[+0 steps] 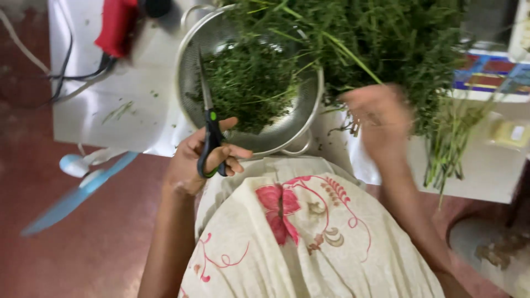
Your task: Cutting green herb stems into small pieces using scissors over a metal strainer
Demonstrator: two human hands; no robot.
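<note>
Counting it up: one pair of scissors, one metal colander, one big heap of green herbs, two hands. The left hand has its fingers through the black-and-green handles, curled tight around them, blades pointing away over the colander's near-left rim. The colander is steel mesh with loop handles and holds a mound of finely cut greens. The right hand is blurred at the near edge of the uncut heap, so I can't tell if it's gripping stems or just resting. Long stems hang off the near right edge of the white table. Far left sit a red tool and cables; the near-left tabletop has only stray scraps.
</note>
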